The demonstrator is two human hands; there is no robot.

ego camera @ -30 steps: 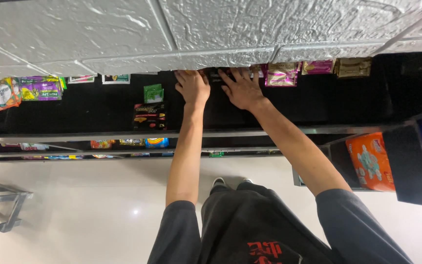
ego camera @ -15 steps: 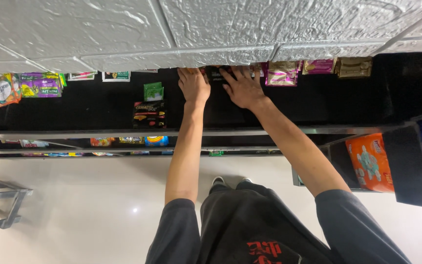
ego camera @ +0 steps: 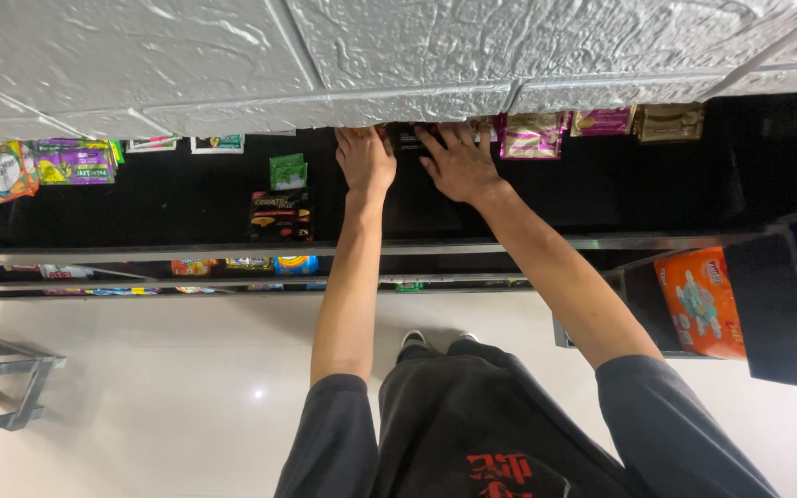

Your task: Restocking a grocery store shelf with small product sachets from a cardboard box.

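Along the black shelf point(ego camera: 186, 207) below the white textured wall panels point(ego camera: 232, 65), small goods are lying in a loose row, viewed from above. At far left, orange, purple and green flat sachets point(ego camera: 43, 166) are sitting against the wall, presumably pushed back so the front of the shelf stays free. Further right, a small green packet point(ego camera: 288, 171) and a dark carton with red and yellow print point(ego camera: 280, 215) are standing apart from each other. At centre, the left hand point(ego camera: 365, 159) and the right hand point(ego camera: 457, 164) are reaching side by side to the back of the shelf, fingers spread and flattened on a flat black packet point(ego camera: 410, 148) that is lying against the wall; whether either hand is actually clamping it cannot be told, since the fingertips are partly hidden under the wall's edge. To the right, pink, magenta and brown sachets point(ego camera: 592, 127) are lining the wall. Lower tiers are holding more coloured packets point(ego camera: 246, 266). At far right, a dark open box point(ego camera: 767, 304) is holding an orange wrapped pack point(ego camera: 701, 300) with a blue pack beside it
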